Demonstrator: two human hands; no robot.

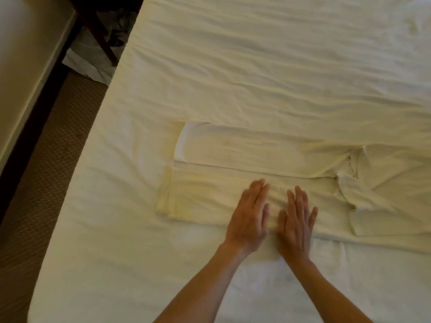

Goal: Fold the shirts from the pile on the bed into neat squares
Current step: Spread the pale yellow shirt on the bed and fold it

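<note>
Pale shirt [268, 183] lies flat on the bed [233, 66], toward five o'clock of the mattress, both long sides folded inward to meet along a central seam; collar end toward three o'clock, hem toward nine. Left hand [249, 217] rests palm-down on the near folded panel, fingers straight and held close together. Right hand [295, 222] lies just beside it at three o'clock, fingers straight, slightly spread (thumb tucked toward the left hand). Carpet [51, 159] runs along the bed's nine o'clock edge.
</note>
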